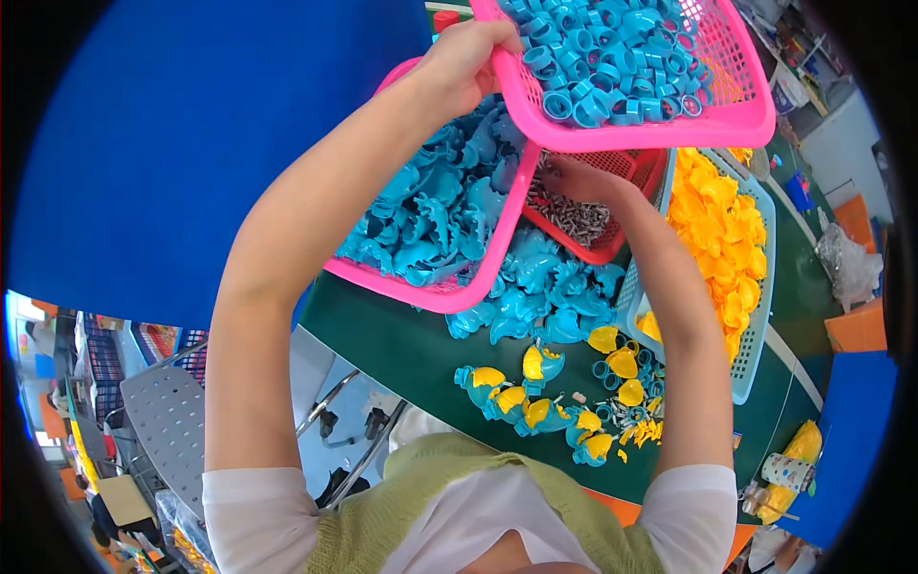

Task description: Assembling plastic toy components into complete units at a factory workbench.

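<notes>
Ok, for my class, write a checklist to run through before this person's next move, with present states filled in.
1. Left hand gripping the upper pink basket by its rim: ok.
2. Blue rings inside that basket's near rim: ok.
3. Right hand away from the red basket: not ok, it reaches there.
4. Right fingers holding a metallic piece: cannot tell, shaded.
5. Yellow-and-blue pieces apart from both hands: ok.
</notes>
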Available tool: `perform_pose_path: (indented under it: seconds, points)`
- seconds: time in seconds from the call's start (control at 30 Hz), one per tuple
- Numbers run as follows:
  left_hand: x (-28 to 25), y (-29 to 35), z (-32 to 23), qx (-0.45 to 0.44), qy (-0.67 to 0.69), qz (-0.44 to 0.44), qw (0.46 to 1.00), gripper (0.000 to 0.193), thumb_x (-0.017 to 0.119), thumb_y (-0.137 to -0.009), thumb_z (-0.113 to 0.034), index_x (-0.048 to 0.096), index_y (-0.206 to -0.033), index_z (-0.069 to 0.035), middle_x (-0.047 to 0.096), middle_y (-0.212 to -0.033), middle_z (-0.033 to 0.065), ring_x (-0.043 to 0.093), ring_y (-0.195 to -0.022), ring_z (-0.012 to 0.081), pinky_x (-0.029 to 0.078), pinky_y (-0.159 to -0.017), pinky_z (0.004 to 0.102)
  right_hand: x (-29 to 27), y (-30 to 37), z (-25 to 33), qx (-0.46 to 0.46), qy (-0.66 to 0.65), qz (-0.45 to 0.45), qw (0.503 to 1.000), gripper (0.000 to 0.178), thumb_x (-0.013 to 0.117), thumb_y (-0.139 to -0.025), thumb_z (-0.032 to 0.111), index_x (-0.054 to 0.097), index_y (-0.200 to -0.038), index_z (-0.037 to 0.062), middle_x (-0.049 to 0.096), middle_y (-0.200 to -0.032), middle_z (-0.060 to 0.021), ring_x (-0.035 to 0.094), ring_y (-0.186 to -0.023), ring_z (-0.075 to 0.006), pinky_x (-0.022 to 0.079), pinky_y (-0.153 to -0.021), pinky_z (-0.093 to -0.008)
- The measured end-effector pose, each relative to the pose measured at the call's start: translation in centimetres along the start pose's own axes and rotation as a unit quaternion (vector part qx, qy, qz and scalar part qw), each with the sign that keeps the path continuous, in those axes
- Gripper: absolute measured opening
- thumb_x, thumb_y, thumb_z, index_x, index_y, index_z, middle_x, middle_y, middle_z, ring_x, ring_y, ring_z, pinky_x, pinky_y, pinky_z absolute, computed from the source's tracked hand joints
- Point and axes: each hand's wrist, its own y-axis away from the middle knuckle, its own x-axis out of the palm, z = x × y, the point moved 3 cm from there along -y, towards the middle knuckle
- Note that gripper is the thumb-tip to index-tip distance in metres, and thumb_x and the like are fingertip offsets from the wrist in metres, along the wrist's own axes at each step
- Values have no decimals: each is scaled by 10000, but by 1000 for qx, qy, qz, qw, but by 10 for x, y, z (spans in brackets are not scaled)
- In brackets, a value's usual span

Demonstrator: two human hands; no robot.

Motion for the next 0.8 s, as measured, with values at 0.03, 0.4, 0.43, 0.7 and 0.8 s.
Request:
perform_pose_path:
  seconds: [0.03, 0.4, 0.43, 0.7, 0.8]
  points:
    - [-2, 1, 2, -3, 0, -5, 1000, 55, 543, -705, -40, 525, -756, -48, 531, -716, 47, 556, -666, 173, 502, -643, 387, -3, 11, 11, -1, 0, 3, 1000, 542, 512, -857, 213, 304, -1311, 2, 340, -1346, -179, 336, -1238, -244, 281, -1010, -341]
    - [12, -27, 23, -41, 2, 44, 998, 132, 470, -607, 5, 492, -721, -59, 477, -633, 38, 507, -578, 188, 493, -549, 355, -74, 266, 16, -87, -503, -393, 765, 508, 448, -892, 382, 391, -1256, 32, 449, -1256, -117, 452, -1138, -261, 360, -956, -400]
    - [27, -24, 25, -47, 9, 51, 998, 132, 470, -607, 5, 492, -721, -59, 477, -633, 38, 507, -578, 188, 493, -549, 355, -80, 276, 10, -144, -587, -353, 714, 547, 441, -888, 419, 364, -1264, 29, 431, -1268, -125, 430, -1156, -283, 361, -958, -427]
    - [70, -41, 56, -114, 13, 113, 987, 58, 479, -579, -22, 488, -607, -72, 451, -564, 51, 469, -481, 198, 439, -485, 327, -83, 271, -4, -145, -630, -350, 678, 416, 511, -876, 252, 394, -1204, 24, 482, -1177, -136, 487, -1084, -285, 432, -898, -455]
    - [86, -40, 62, -152, -15, 76, 985, 66, 506, -638, -99, 554, -652, -56, 531, -652, 93, 534, -601, 263, 462, -572, 366, -82, 269, -32, -155, -634, -423, 628, 289, 513, -842, 116, 461, -1113, 27, 541, -1051, -97, 555, -960, -239, 481, -845, -409]
